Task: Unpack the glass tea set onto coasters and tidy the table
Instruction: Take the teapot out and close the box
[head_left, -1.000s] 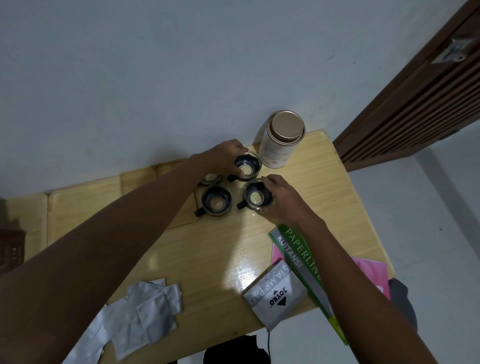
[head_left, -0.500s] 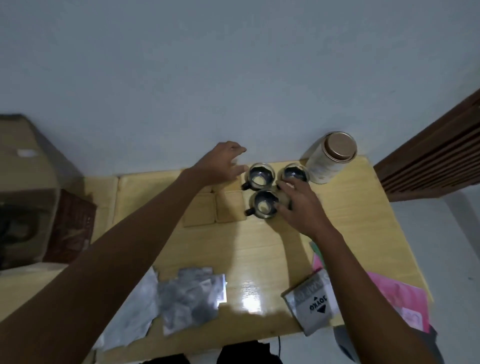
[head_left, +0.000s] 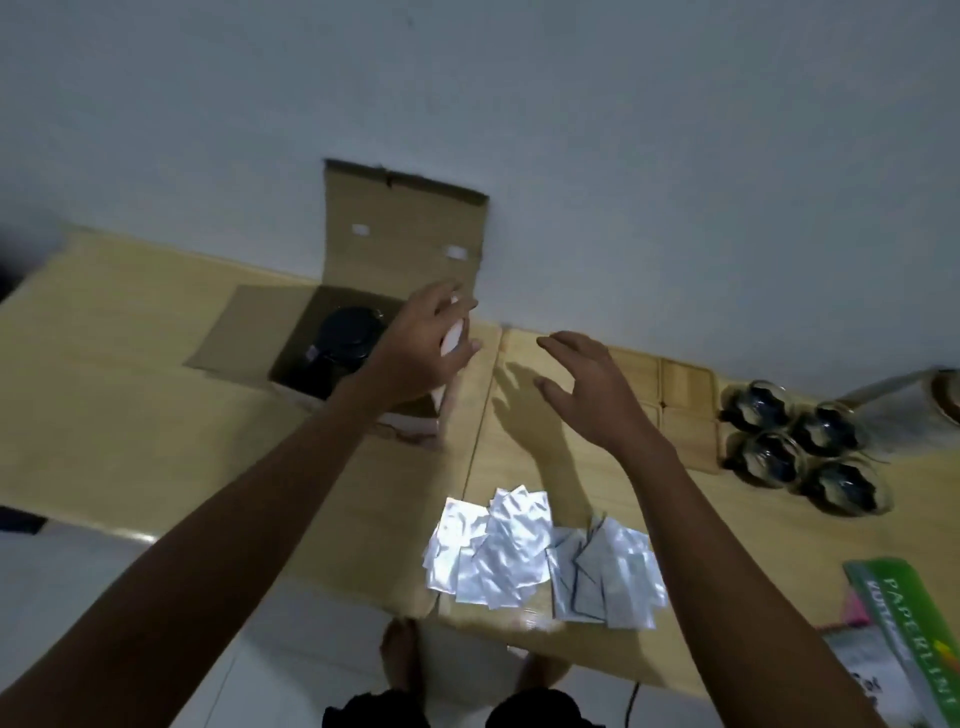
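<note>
My left hand (head_left: 415, 345) hovers at the open box (head_left: 332, 338), fingers loosely curled beside something white (unclear what). The dark round pot (head_left: 345, 338) sits upright inside, just left of it. My right hand (head_left: 587, 395) is farther off, fingers spread, holding nothing.

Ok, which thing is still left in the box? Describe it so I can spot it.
Find the open cardboard box against the wall, its flap standing up. Inside, by the left hand, sits a dark round vessel, far bigger than the four small glass cups on the right.
</note>
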